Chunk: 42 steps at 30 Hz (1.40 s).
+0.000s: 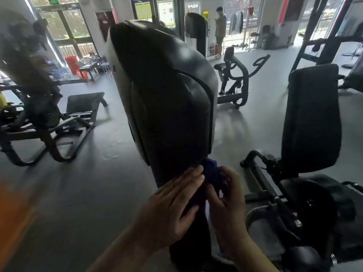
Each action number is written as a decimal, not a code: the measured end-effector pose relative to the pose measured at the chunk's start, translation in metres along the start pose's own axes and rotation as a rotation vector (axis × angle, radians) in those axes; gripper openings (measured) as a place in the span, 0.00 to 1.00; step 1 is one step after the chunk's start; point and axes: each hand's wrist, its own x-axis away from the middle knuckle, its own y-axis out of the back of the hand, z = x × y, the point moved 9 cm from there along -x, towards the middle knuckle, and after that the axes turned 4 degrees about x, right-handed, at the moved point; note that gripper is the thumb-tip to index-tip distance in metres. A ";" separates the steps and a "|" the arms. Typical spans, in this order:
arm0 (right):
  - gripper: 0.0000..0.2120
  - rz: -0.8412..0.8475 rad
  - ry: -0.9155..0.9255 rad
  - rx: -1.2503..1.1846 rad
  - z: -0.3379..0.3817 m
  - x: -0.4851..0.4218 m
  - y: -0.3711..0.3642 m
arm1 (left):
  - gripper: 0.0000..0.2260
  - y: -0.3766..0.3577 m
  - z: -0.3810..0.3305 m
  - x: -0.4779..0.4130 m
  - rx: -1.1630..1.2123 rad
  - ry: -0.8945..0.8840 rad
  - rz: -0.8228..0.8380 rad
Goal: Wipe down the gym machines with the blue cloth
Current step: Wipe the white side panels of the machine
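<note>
While the left hand [170, 205] lies with its fingers straight and close together, flat against the lower front of the machine, the right hand [228, 195] has its fingers curled and pinches the blue cloth [211, 170] just beside it. The cloth is bunched between the two hands, pressed to the bottom edge of the tall black weight-stack cover [167, 95]. A darker fold of it hangs down under the left fingertips. The cover rises from the hands toward the top of the view, glossy black with pale side panels; no brand mark can be made out on it.

To the right of the hands stands a padded black backrest [312, 114], with its dark seat [302, 195] below and a frame bar between. To the left, well apart on the grey floor [82, 193], sits a low black press machine [59, 122].

Farther back, a person [220, 30] stands near the glass doors. A white panel [193, 6] there bears dark characters, too blurred to read. A small yellow notice [205, 14], a green sign [53, 1] above the left windows and two lit posters [166, 11] are likewise unreadable. A red stool [73, 65] stands by a table at the left windows.
</note>
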 end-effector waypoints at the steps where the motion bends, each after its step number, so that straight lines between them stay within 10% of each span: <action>1: 0.23 -0.022 0.014 0.050 -0.006 -0.007 0.007 | 0.35 -0.001 -0.003 -0.001 -0.085 -0.027 0.038; 16: 0.19 0.019 -0.085 0.091 -0.100 -0.001 0.006 | 0.35 -0.062 0.029 0.010 -0.945 0.056 0.092; 42: 0.15 0.007 -0.245 -0.015 -0.122 0.019 0.008 | 0.37 -0.087 0.035 0.010 -0.925 0.126 0.026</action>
